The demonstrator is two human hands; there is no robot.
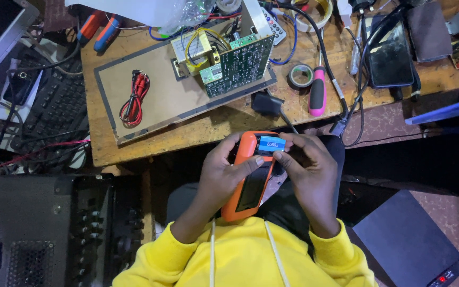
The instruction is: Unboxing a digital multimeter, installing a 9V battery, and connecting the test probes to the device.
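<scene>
Fingers of your left hand [224, 170] wrap tight around the orange multimeter [248, 180] over your lap, while your right hand [306, 170] pinches the small blue battery [271, 143] at its top end, ready to seat gently.

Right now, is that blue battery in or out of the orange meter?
Partly in. The blue battery sits at the top of the orange meter, face exposed, no cover over it, right hand fingers on it. Fully seated: cannot tell.
</scene>
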